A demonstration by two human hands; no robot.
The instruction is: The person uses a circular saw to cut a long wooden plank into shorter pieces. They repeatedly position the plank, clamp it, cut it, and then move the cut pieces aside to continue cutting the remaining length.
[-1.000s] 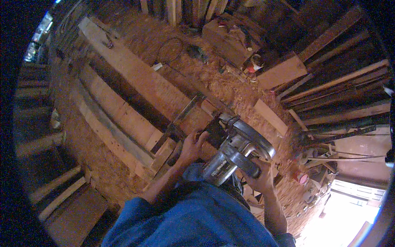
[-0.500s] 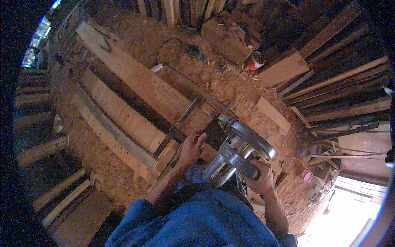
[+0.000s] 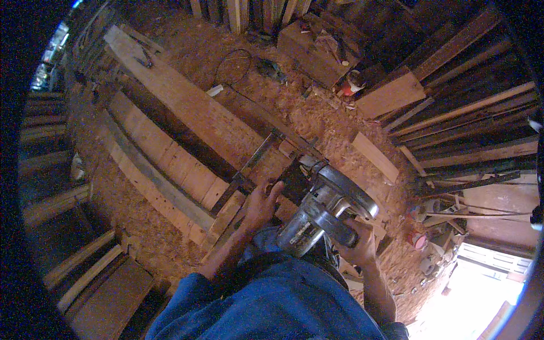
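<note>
A circular saw with a worn metal body and blade guard sits over the near end of a long plank. My right hand is wrapped around its rear handle. Left of the saw, my left hand is curled low by the plank's near end, beside a dark metal guide bar. Thumb and forefinger show there, but what they grip is hidden. To the left lie a segmented curved wood piece and a short wooden block.
Sawdust covers the floor. A cord trails beyond the plank, near a loose board offcut. Stacked timber lines the right side. A red-and-white tub stands far right; bright daylight enters lower right.
The view has shifted very slightly. The saw and both hands hold nearly the same places as before.
</note>
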